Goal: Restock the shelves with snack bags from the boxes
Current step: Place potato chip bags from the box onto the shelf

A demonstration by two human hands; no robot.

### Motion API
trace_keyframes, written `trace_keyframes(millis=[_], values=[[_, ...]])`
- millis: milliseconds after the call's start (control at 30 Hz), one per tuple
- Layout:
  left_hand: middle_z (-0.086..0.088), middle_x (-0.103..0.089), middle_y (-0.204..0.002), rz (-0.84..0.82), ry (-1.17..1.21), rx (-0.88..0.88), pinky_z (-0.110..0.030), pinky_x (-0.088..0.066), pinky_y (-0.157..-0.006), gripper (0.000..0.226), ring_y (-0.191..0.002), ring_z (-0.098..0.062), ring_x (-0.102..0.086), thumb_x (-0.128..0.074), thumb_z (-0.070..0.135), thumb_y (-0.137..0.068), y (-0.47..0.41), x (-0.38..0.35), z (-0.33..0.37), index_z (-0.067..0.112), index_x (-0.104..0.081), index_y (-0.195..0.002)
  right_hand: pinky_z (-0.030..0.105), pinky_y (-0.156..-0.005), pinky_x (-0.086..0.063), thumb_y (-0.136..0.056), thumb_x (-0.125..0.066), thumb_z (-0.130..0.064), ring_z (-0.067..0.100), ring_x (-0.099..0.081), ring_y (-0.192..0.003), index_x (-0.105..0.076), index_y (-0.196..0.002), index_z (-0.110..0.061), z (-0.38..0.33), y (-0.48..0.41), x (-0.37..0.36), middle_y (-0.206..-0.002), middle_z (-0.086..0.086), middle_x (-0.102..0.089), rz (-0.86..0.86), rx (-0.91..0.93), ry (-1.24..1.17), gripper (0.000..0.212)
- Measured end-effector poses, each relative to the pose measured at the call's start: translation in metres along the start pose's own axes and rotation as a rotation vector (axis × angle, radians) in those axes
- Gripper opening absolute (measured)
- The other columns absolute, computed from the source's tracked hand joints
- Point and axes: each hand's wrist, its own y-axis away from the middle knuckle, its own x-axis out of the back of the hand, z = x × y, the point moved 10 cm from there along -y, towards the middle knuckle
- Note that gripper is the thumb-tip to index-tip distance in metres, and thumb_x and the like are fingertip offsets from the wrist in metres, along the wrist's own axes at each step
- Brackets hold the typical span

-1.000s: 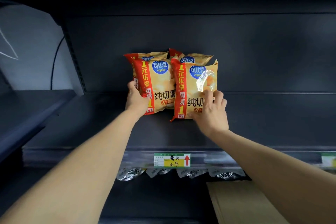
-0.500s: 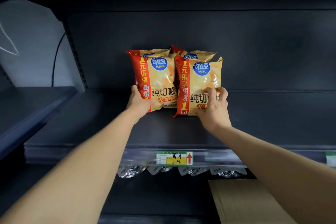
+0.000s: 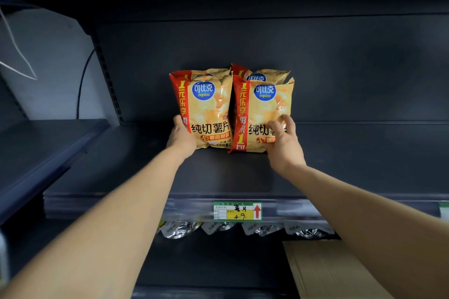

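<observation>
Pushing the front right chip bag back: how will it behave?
The front right chip bag looks puffed and glossy, so probably light, squashy, and slippery under the right hand. Standing upright, it may tip rather than slide.

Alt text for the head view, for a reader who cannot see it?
The left hand grips the left front bag and the right hand presses the right front bag, both upright on a dark shelf, rear bags behind.
</observation>
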Motion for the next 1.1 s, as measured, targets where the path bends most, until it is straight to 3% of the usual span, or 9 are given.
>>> trace_keyframes(millis=[100,233,400,533,600,767,867,967,1100], values=[[-0.011,-0.052,-0.129,-0.008,-0.008,0.034,-0.034,-0.046,-0.077,0.046,-0.109,-0.027,-0.055,-0.043,0.008,-0.097,0.005,0.003,0.0,0.016,-0.026,-0.139,0.045,-0.112,-0.032,-0.089,-0.056,-0.006,0.025,-0.021,-0.143,-0.044,-0.136,-0.024,-0.001,0.002,0.005,-0.157,-0.001,-0.009,-0.023,0.012,0.068,0.052],[-0.014,-0.042,-0.138,0.052,-0.039,0.053,-0.036,-0.045,-0.077,0.056,-0.117,-0.032,-0.053,-0.052,0.014,-0.096,0.023,0.015,0.002,0.012,-0.021,-0.143,0.044,-0.117,-0.024,-0.092,-0.055,-0.01,0.025,-0.013,-0.146,-0.042,-0.14,-0.025,-0.003,0.016,0.017,-0.158,0.001,-0.013,-0.014,0.054,0.083,0.052],[-0.01,-0.04,-0.135,0.121,-0.117,-0.073,-0.04,-0.046,-0.089,0.037,-0.12,-0.029,-0.05,-0.053,0.014,-0.094,0.062,0.021,0.027,0.012,-0.04,-0.129,0.034,-0.11,-0.031,-0.094,-0.053,-0.013,0.023,-0.033,-0.136,-0.05,-0.135,-0.014,-0.009,0.045,0.044,-0.141,0.005,-0.047,0.025,0.161,0.057,0.042],[-0.004,-0.047,-0.126,0.046,-0.137,-0.306,-0.03,-0.042,-0.088,0.025,-0.11,-0.021,-0.052,-0.053,0.014,-0.094,0.127,-0.008,0.069,0.013,-0.05,-0.118,0.029,-0.089,-0.041,-0.092,-0.056,-0.016,0.021,-0.053,-0.102,-0.061,-0.117,-0.01,0.002,0.083,0.071,-0.109,0.007,-0.063,0.031,0.206,0.016,0.027],[0.0,-0.052,-0.115,-0.069,-0.148,-0.409,-0.028,-0.043,-0.087,0.016,-0.098,-0.016,-0.052,-0.054,0.014,-0.093,0.168,-0.037,0.085,0.015,-0.054,-0.109,0.028,-0.079,-0.046,-0.09,-0.059,-0.017,0.016,-0.054,-0.081,-0.064,-0.107,-0.009,0.012,0.108,0.082,-0.09,0.003,-0.063,-0.03,0.203,-0.047,0.019],[0.001,-0.058,-0.095,-0.533,-0.305,-0.526,-0.029,-0.044,-0.076,0.004,-0.09,-0.019,-0.056,-0.061,0.016,-0.088,0.262,-0.13,0.083,0.02,-0.059,-0.088,0.024,-0.064,-0.041,-0.088,-0.064,-0.02,0.011,-0.053,-0.066,-0.07,-0.092,-0.009,0.053,0.17,0.069,-0.076,0.0,-0.063,-0.429,0.154,0.009,0.013],[0.0,-0.057,-0.098,-0.82,-0.493,-0.509,-0.029,-0.044,-0.076,0.018,-0.091,-0.018,-0.054,-0.063,0.022,-0.089,0.308,-0.182,0.057,0.012,-0.065,-0.103,0.007,-0.054,-0.037,-0.087,-0.059,-0.01,0.003,-0.05,-0.063,-0.07,-0.092,-0.01,0.093,0.207,0.047,-0.073,-0.01,-0.058,-0.742,0.097,0.196,0.013],[-0.004,-0.058,-0.108,-1.052,-0.588,-0.407,-0.026,-0.043,-0.082,0.036,-0.1,-0.019,-0.055,-0.067,0.021,-0.087,0.34,-0.22,0.022,0.01,-0.06,-0.12,-0.001,-0.052,-0.036,-0.086,-0.058,-0.012,0.005,-0.054,-0.075,-0.071,-0.094,-0.015,0.141,0.228,0.045,-0.077,-0.016,-0.06,-0.847,0.022,0.302,0.015],[-0.003,-0.035,-0.152,-1.309,-0.819,-0.264,-0.034,-0.033,-0.111,0.08,-0.138,-0.024,-0.037,-0.069,0.014,-0.084,0.368,-0.247,-0.028,0.017,-0.024,-0.15,0.025,-0.079,-0.05,-0.083,-0.071,-0.027,0.015,-0.062,-0.089,-0.07,-0.096,-0.016,0.198,0.254,0.048,-0.091,-0.004,-0.067,-0.944,-0.195,0.222,0.018]])
